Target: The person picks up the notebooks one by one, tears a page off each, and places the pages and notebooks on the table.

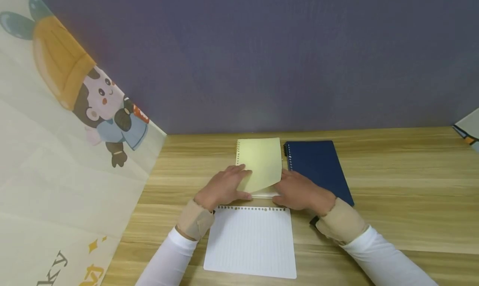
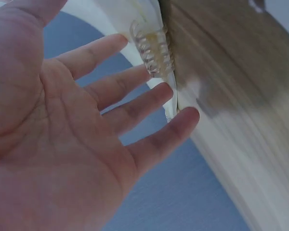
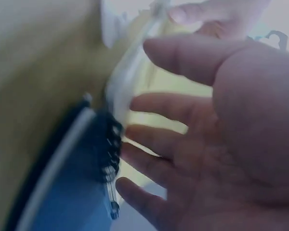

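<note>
A person's two hands are meeting over a spiral notebook with a pale yellow cover (image 1: 262, 155), which is lying at the middle of a wood-grained counter (image 1: 404, 182), near the dark blue-grey panel (image 1: 262, 57) behind it. Both forearms are slanting inward from the lower corners, in white sleeves (image 1: 385, 257) and beige wristbands (image 1: 196, 219).

The left hand (image 1: 222, 189) is lying palm down at the notebook's lower left, its fingers stretching over the coil edge and its thumb pointing right along the bottom. Its fingers are spreading nearly straight and gripping nothing (the left wrist view is showing the clear coil just beyond the fingertips).

The right hand (image 1: 299, 190) is resting at the lower right edge, its wrist angling in from the right. Its fingers are fanning apart with only a slight bend, and the thumb is standing away from them; it is touching the notebook's side rather than gripping it. Between the hands, the yellow cover's bottom edge is slanting upward to the right, showing white pages below.

A navy spiral notebook (image 1: 314, 157) is lying just right, partly behind the right hand. A ruled white sheet (image 1: 250, 244), hole-punched along its top, is lying nearer the person.
</note>
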The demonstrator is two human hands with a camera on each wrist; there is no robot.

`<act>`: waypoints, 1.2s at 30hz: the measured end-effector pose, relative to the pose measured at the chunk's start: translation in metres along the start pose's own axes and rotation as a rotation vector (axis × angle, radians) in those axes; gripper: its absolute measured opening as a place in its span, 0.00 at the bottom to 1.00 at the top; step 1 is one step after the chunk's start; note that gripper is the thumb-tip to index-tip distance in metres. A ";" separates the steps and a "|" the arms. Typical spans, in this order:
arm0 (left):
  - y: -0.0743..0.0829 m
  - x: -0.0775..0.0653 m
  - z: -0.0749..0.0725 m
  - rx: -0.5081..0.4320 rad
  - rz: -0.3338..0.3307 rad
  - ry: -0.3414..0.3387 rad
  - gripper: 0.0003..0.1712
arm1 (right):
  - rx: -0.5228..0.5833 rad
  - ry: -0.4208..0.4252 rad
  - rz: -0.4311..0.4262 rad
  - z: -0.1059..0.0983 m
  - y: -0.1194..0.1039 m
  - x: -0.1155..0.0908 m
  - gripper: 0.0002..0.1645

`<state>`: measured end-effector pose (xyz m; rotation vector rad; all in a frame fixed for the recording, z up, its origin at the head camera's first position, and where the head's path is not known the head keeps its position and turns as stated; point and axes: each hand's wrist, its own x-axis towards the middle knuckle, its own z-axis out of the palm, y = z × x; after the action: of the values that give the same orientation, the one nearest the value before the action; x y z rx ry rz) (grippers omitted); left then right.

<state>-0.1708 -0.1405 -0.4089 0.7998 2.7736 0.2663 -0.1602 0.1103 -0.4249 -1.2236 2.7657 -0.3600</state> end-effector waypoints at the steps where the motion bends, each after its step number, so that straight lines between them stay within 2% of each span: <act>1: 0.000 0.001 0.000 0.008 -0.006 -0.002 0.47 | 0.022 -0.036 0.004 -0.003 0.002 -0.001 0.24; 5: -0.001 0.006 0.000 0.031 -0.031 -0.008 0.47 | 0.109 -0.172 0.041 -0.019 0.013 -0.007 0.27; 8: -0.001 0.009 -0.001 0.065 -0.057 -0.002 0.47 | 0.173 -0.218 0.074 -0.034 0.025 -0.015 0.30; 11: -0.002 0.012 -0.003 0.099 -0.088 0.005 0.47 | 0.205 -0.188 0.099 -0.048 0.039 -0.021 0.29; 15: -0.005 0.014 -0.005 0.086 -0.109 0.011 0.47 | 0.231 -0.141 0.133 -0.059 0.061 -0.027 0.30; 21: -0.007 0.018 -0.005 0.054 -0.124 0.008 0.48 | 0.256 -0.135 0.225 -0.063 0.101 -0.044 0.35; 24: -0.005 0.017 -0.006 0.069 -0.099 0.011 0.48 | 0.242 -0.101 0.273 -0.058 0.113 -0.055 0.35; 27: 0.008 0.020 -0.013 0.103 -0.024 0.065 0.44 | 0.216 -0.075 0.296 -0.052 0.121 -0.062 0.33; 30: 0.034 0.031 -0.021 0.123 0.095 0.134 0.38 | 0.188 -0.050 0.289 -0.046 0.125 -0.066 0.30; 33: 0.066 0.048 -0.023 0.121 0.205 0.151 0.33 | 0.155 -0.017 0.288 -0.043 0.128 -0.067 0.28; 36: 0.090 0.066 -0.014 0.160 0.251 0.137 0.31 | 0.131 0.004 0.292 -0.042 0.129 -0.067 0.26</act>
<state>-0.1838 -0.0312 -0.3862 1.2163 2.8458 0.1492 -0.2148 0.2511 -0.4171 -0.7766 2.8149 -0.5042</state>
